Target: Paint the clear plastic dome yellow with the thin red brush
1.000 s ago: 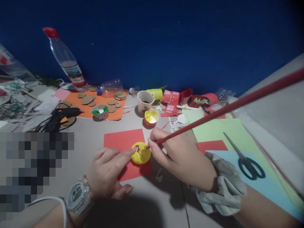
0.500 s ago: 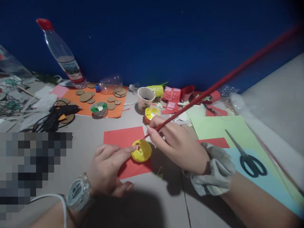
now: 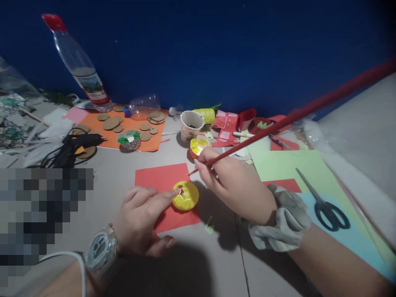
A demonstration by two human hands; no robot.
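A: What's just changed?

B: The paintbrush [image 3: 247,141] has come off the yellow disc [image 3: 190,200]; its tip is now just past the far rim, above the red paper [image 3: 154,176]. I'd call that a break in the stroke, with a dark red patch [image 3: 181,189] not covered in yellow.

A: And each grip?

B: The right hand [image 3: 238,185] pinches the paintbrush between thumb and fingers. The left hand [image 3: 139,216] is loosely spread, one finger resting on the disc, pinching nothing.

A: Where's the disc?

B: On the red paper, overlapping its right edge, on the grey surface [image 3: 119,165].

A: Textures?

B: Disc round, glossy, wet-looking, slightly scalloped. Paper flat and matt. Paintbrush handle slim, straight, smooth red. Behind, a little round tub [image 3: 194,146] has thick yellow smears inside.
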